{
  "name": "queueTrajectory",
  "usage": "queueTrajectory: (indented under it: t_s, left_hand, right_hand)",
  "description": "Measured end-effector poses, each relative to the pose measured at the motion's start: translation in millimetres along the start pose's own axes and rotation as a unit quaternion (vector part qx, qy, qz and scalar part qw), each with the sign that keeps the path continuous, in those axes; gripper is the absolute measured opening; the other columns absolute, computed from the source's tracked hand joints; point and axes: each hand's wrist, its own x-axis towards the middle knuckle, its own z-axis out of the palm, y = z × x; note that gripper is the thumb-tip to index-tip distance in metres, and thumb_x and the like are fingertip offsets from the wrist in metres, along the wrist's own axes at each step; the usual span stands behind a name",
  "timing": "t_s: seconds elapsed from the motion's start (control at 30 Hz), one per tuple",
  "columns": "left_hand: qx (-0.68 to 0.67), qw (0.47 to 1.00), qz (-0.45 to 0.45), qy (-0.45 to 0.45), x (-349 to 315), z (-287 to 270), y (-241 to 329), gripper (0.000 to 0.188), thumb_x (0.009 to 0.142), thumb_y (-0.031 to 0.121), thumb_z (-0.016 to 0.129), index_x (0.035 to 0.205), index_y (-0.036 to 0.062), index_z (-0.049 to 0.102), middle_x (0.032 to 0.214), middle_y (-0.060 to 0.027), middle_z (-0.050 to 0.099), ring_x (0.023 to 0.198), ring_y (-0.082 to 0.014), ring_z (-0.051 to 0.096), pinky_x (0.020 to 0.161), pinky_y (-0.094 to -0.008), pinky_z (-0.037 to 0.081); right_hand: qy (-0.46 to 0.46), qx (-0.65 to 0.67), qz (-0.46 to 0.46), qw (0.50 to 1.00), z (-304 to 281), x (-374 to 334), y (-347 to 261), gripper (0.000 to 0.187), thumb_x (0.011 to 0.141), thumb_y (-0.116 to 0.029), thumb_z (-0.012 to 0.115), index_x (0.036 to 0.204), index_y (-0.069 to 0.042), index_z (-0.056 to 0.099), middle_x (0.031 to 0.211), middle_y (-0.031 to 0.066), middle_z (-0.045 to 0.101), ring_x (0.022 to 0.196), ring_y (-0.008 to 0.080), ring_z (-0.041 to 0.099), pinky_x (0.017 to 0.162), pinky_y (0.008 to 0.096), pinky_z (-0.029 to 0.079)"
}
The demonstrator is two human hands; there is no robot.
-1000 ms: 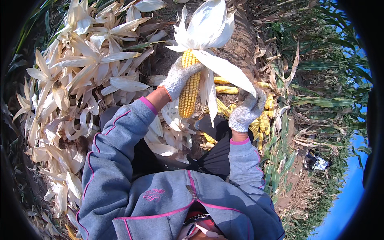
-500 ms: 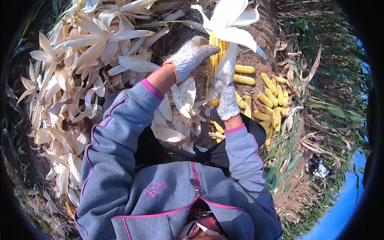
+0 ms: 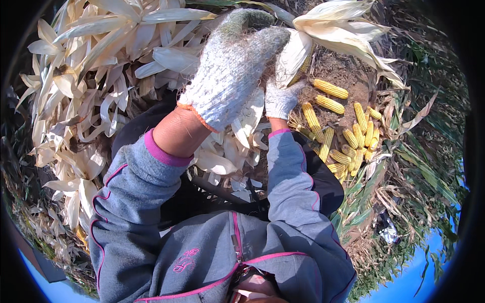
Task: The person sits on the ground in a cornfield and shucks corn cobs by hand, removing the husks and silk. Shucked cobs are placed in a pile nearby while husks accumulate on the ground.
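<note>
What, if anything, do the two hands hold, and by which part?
The right hand holds an ear of corn by its lower end, opposite the spread husk. Whether the left hand also grips it cannot be told.

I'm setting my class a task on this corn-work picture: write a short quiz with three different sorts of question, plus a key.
1. True or false: loose yellow ears lie in the picture's right half.
2. What does the right hand hold?
A) A knife
B) An ear with husk attached
C) A bucket
3. Fill in: the pale heap at the picture's left is mostly dry corn ____.

Key: 1. True. 2. B. 3. husks.
</note>
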Motion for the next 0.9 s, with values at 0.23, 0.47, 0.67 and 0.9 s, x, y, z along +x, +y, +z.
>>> queueTrajectory:
  t_s: [0.23, 0.47, 0.67, 0.9]
  left_hand:
    - [-0.217, 0.967, -0.129, 0.031, -2, 6, -3, 0.026, 0.088, 0.015, 0.055, 0.109, 0.0007, 0.059, 0.102, -0.0087, 0.057, 0.091, -0.0171, 0.057, 0.078, -0.0292, 0.048]
    - [-0.214, 0.969, -0.12, 0.002, -4, 13, -4, 0.028, 0.094, 0.017, 0.052, 0.112, -0.0031, 0.057, 0.111, -0.0102, 0.056, 0.097, -0.0174, 0.06, 0.086, -0.029, 0.049]
    - [-0.232, 0.911, -0.332, -0.072, -8, 40, 7, 0.042, 0.084, 0.029, 0.067, 0.111, -0.0011, 0.056, 0.091, -0.0042, 0.061, 0.074, -0.0087, 0.056, 0.063, -0.0226, 0.045]
    - [-0.257, 0.943, -0.195, -0.081, -8, 63, 10, 0.056, 0.075, 0.028, 0.075, 0.116, 0.0009, 0.049, 0.106, -0.0115, 0.06, 0.097, -0.0177, 0.058, 0.083, -0.0327, 0.048]
  right_hand:
    - [-0.377, 0.193, 0.23, 0.876, 72, -39, 76, 0.063, 0.07, -0.018, 0.075, 0.122, 0.003, 0.045, 0.105, 0.0176, 0.06, 0.088, 0.0266, 0.06, 0.077, 0.0352, 0.048]
    - [-0.29, 0.335, 0.21, 0.872, -25, -24, 19, 0.043, 0.077, -0.008, 0.072, 0.115, 0.001, 0.056, 0.095, 0.0077, 0.064, 0.08, 0.0161, 0.061, 0.069, 0.0284, 0.05]
    - [-0.266, 0.45, 0.097, 0.847, -113, -56, -33, 0.055, 0.076, -0.003, 0.07, 0.126, -0.001, 0.046, 0.104, 0.0067, 0.061, 0.089, 0.0144, 0.058, 0.08, 0.0283, 0.049]
    - [-0.16, 0.39, -0.022, 0.907, -160, -69, -51, 0.037, 0.094, -0.017, 0.056, 0.124, 0.002, 0.049, 0.111, 0.0068, 0.059, 0.1, 0.0142, 0.054, 0.087, 0.028, 0.044]
